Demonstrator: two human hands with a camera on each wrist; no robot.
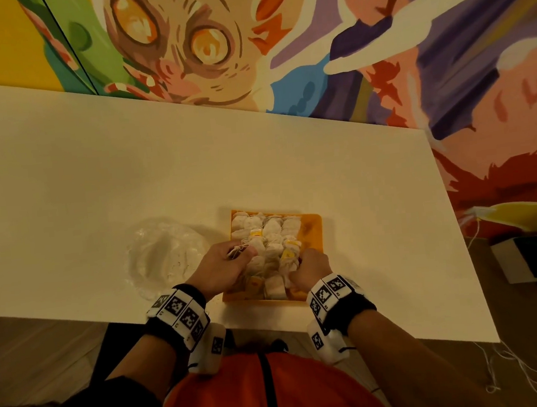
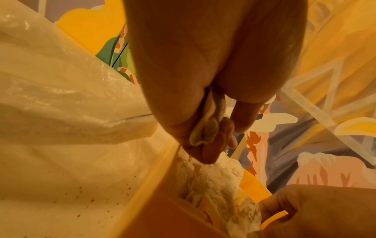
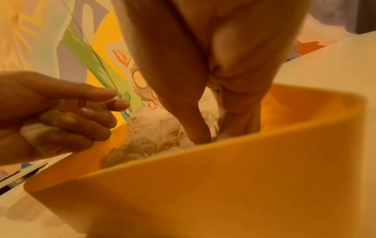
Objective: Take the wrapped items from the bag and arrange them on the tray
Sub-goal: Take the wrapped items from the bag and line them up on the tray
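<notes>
A painted mural backs the white table [image 1: 94, 174]. At lower centre of the head view the orange tray [image 1: 312, 232] holds rows of tea bags [image 1: 273, 229], long axes mostly running left-right; the emptied clear plastic bag [image 1: 163, 252] lies just left. The left hand [image 1: 224, 266] pinches one tea bag [image 2: 205, 133] and strings. The right hand [image 1: 309, 268], fingers curled, presses among the bags; whether it grips one, I cannot tell. Judged light, soft, tearable: take by the body, not the string.

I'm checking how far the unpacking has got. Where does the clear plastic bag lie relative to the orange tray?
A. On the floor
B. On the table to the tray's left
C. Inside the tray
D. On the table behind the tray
B: in the head view the clear plastic bag lies flat on the table, left of the orange tray.
</notes>
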